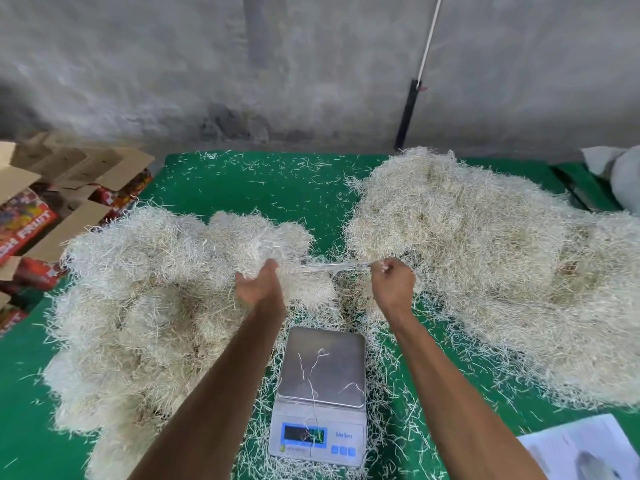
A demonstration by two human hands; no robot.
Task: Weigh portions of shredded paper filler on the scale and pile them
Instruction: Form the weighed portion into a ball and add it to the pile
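Note:
A digital scale (320,396) with a steel platter stands near the front of the green table (242,181); only a few stray strands lie on it. My left hand (258,284) grips a bunch of shredded paper (273,245) above the left pile (145,299). My right hand (393,282) pinches the end of a thin stretch of strands (329,267) drawn taut between both hands. A larger pile of shredded paper (485,258) covers the right side.
Folded cardboard fruit boxes (38,216) are stacked off the table's left edge. White printed sheets (581,448) lie at the front right corner. A grey sack (620,178) sits at the far right. A concrete wall (311,64) rises behind the table.

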